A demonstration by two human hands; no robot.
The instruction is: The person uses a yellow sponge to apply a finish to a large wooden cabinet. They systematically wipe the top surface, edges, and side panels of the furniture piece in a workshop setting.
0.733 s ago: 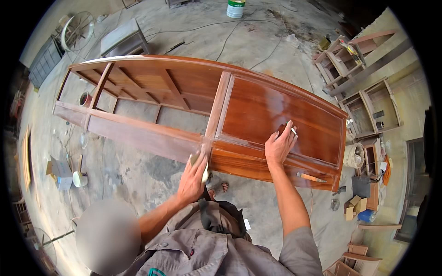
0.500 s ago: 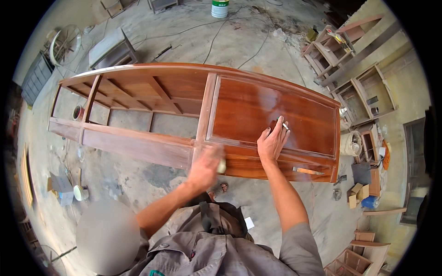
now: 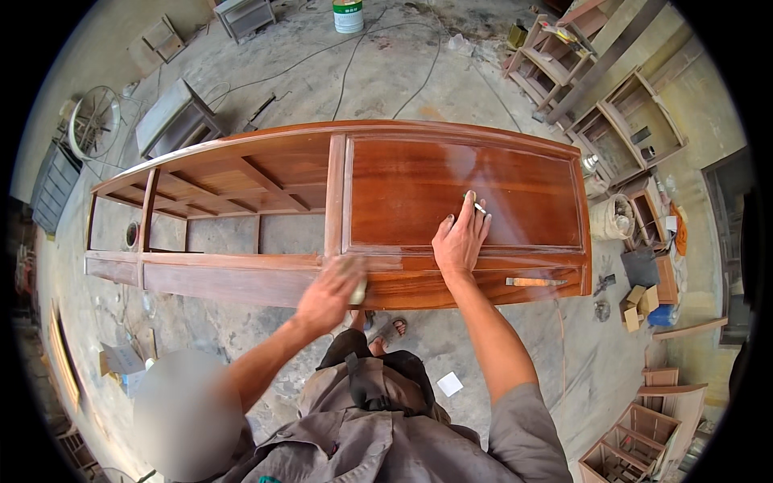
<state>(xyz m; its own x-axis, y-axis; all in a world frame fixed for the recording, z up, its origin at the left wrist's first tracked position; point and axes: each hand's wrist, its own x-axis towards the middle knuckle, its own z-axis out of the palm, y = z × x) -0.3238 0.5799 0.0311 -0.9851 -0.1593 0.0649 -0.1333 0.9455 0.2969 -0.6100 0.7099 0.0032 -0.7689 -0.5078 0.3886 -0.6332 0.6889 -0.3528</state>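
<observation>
A long reddish-brown wooden cabinet [image 3: 463, 209] lies across in front of me, with a glossy panel on its right half and an open frame on its left. My left hand [image 3: 328, 294], smeared by motion, is closed around a pale yellowish pad [image 3: 359, 291] at the cabinet's near edge, by the upright divider [image 3: 335, 193]. The pad's exact kind is hard to make out. On the glossy panel, toward its near side, rests my right hand [image 3: 459, 245]. A white cigarette [image 3: 480, 208] is pinched between its fingers.
A narrow slot-like strip [image 3: 535, 282] shows on the cabinet's near right face. Unfinished wooden frames [image 3: 628, 133] and a white bucket [image 3: 612, 218] stand on the right. A paint can [image 3: 348, 16] and cables [image 3: 348, 76] are on the floor beyond. Cardboard boxes [image 3: 640, 306] sit at right.
The whole view has shifted, so the cabinet appears further left and more level. My left hand still works at the near edge by the divider; my right hand stays on the panel.
</observation>
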